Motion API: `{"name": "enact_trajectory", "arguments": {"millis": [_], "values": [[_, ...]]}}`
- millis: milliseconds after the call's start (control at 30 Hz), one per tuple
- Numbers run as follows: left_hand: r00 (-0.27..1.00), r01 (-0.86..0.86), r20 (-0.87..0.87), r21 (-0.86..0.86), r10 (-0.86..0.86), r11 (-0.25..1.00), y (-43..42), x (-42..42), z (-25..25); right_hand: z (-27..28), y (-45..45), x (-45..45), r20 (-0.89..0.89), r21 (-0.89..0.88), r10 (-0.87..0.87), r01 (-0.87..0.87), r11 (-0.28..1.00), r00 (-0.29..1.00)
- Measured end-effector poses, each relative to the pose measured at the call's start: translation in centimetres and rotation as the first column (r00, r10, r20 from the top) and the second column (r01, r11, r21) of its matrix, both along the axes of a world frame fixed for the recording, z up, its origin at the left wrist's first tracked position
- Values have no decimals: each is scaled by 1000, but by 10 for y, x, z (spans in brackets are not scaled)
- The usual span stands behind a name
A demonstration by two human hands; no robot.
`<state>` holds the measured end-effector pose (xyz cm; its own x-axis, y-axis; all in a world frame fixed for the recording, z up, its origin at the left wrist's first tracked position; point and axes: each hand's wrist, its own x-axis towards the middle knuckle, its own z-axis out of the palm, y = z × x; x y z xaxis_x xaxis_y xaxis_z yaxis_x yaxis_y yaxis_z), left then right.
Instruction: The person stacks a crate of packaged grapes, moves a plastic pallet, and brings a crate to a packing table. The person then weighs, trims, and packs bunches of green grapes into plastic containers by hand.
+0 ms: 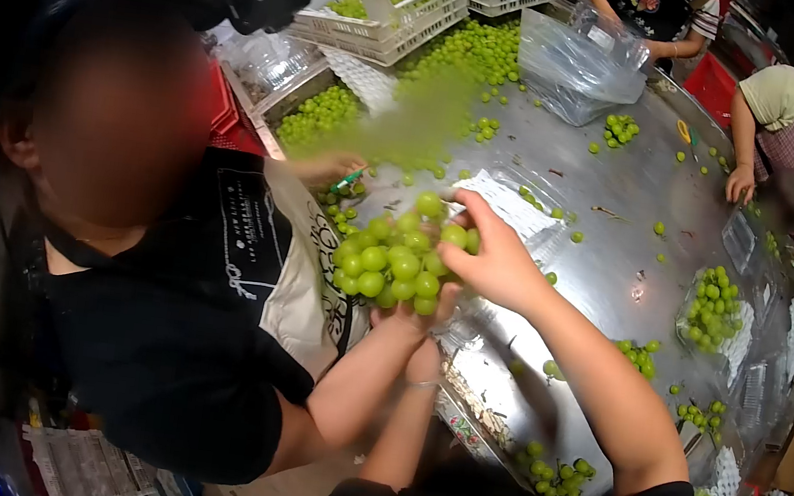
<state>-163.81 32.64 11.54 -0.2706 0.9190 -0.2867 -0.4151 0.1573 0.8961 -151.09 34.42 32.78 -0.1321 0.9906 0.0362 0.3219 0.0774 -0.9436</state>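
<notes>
A bunch of green grapes [395, 263] is held up above the near left part of the metal table. From the right, my right hand [495, 255] has thumb and index finger around grapes at the bunch's upper right side. My left hand [425, 359] is below the bunch, a thin band at its wrist. Its fingers are mostly hidden behind the forearm [349, 396] of the co-worker on the left, whose hand also reaches under the bunch. Which hand bears the weight I cannot tell. Green-handled scissors [348, 181] are at the co-worker's other hand, behind the bunch.
Loose grapes [481, 50] are heaped at the back beside white crates [384, 33]. A clear plastic bag [577, 72] and orange-handled scissors [686, 133] lie farther off. Packed grapes [712, 307] and smaller bunches [556, 474] lie right and near. Two more people work across the metal table [617, 235].
</notes>
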Motion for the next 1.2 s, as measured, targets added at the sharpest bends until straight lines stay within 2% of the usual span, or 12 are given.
{"name": "enact_trajectory", "arguments": {"millis": [100,167,300,567,700,800,867,933,1000,1067,1167,1200], "values": [[997,44,59,-30,-42,999,14,2,3,-10,-13,25,66,-92,-68,74,993,996],[993,76,92,-41,-72,996,17,5,5,-27,-20,42,-424,-280,-74,-53,958,903],[980,148,145,-55,-139,987,13,10,8,-43,-38,54,-631,-410,-244,-49,911,737],[945,244,243,-73,-220,967,21,9,14,-56,-65,55,-642,-387,-340,92,917,687],[871,348,393,-66,-296,935,20,8,32,-56,-88,57,-468,-469,-502,277,839,728],[676,502,633,-21,-377,865,15,10,59,-44,-110,64,-436,-475,-504,285,832,745],[379,631,844,65,-381,773,10,17,83,-37,-120,70,-478,-470,-509,282,837,716],[-99,758,979,191,-178,624,5,31,113,-21,-128,77,-541,-461,-520,285,841,660],[-370,833,919,263,135,487,-2,47,127,-21,-133,90,-543,-432,-533,329,840,649],[-359,847,925,267,125,459,-9,66,118,-18,-136,105,-557,-369,-546,402,838,626],[-205,851,970,244,-132,465,-30,104,95,2,-146,125,-610,-336,-591,504,796,527],[-111,787,965,231,-237,572,-37,118,96,0,-152,136,-640,-291,-554,500,816,532]]}}
